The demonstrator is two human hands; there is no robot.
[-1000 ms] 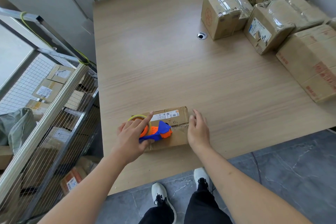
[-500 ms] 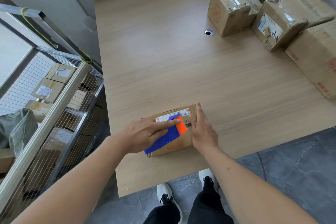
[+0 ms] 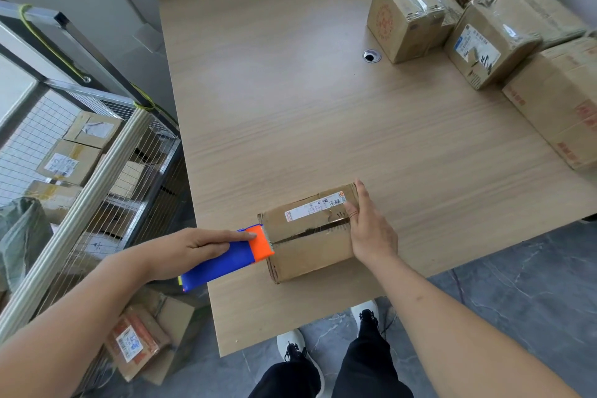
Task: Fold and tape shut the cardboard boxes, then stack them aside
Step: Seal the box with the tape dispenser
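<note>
Your left hand [image 3: 190, 249] grips the tape gun [image 3: 232, 255] at the left end of the small box [image 3: 310, 236] near the table [image 3: 290, 90] edge. Your right hand [image 3: 371, 233] presses flat on its right end.

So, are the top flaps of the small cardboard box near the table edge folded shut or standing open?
Folded shut. Both flaps of the small brown cardboard box lie flat and meet along a dark centre seam; the right hand rests on its right end.

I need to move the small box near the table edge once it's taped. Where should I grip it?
Take the small box by its two short ends, hands coming from left and right. It lies flat and long across the table; the right hand already rests against the right end.
</note>
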